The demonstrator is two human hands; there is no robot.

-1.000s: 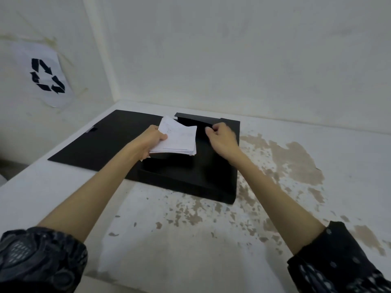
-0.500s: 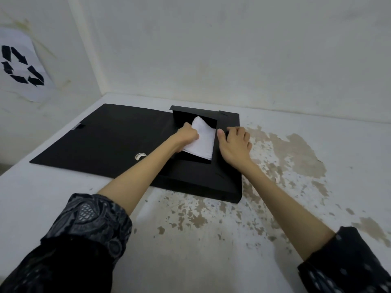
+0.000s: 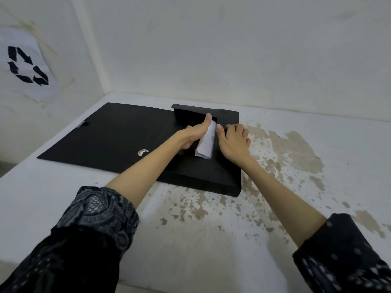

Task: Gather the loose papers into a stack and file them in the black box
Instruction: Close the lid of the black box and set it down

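Observation:
The black box lies open on the white table, its flat lid spread out to the left. A stack of white papers stands tilted on edge inside the box against its right wall. My left hand grips the stack from the left, thumb stretched along its top. My right hand rests on the box's right wall, fingers bent over the rim, thumb touching the papers.
White table has brown patches of peeled paint at the right. Walls meet in a corner behind the box. A sheet with a recycling symbol hangs on the left wall. The lid has a metal finger ring.
My left hand carried the papers from above the box down into it and turned them from flat to on edge. My right hand shifted from the box's back flap to its right wall.

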